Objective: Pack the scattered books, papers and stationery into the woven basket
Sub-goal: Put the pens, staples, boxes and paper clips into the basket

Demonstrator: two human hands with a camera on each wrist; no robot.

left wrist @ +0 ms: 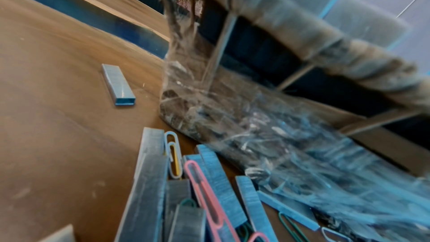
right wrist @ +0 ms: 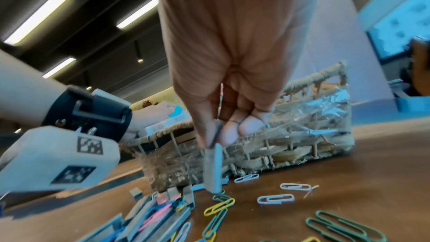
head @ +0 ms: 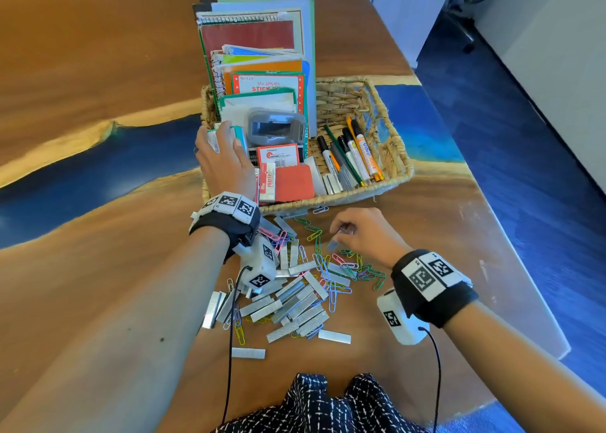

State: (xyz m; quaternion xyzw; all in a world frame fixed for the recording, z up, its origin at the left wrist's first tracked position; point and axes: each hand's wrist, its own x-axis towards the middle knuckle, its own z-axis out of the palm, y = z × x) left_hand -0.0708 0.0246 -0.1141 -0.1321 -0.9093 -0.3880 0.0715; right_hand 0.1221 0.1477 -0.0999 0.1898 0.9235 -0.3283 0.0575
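Note:
The woven basket [head: 405, 162] stands mid-table with notebooks [head: 249, 35] upright in its left half and markers [head: 354, 154] lying in its right half. My left hand [head: 223, 136] reaches into the basket's near-left corner and grips a small white and teal box [head: 213, 137]. My right hand [head: 342, 231] hovers just in front of the basket and pinches a short staple strip [right wrist: 213, 168], which hangs down from the fingertips [right wrist: 250, 126]. Below both wrists lies a heap of staple strips [head: 295, 301] mixed with coloured paper clips [head: 354, 270]. The left wrist view shows only the basket wall [left wrist: 209, 113] and staple strips [left wrist: 118, 82].
Erasers [head: 267, 183], a red pad [head: 293, 183], a red-labelled box [head: 278, 155] and a grey plastic item [head: 275, 131] fill the basket's front left. The wood and blue resin table [head: 98, 72] ends at the right edge [head: 511, 236], with blue floor beyond.

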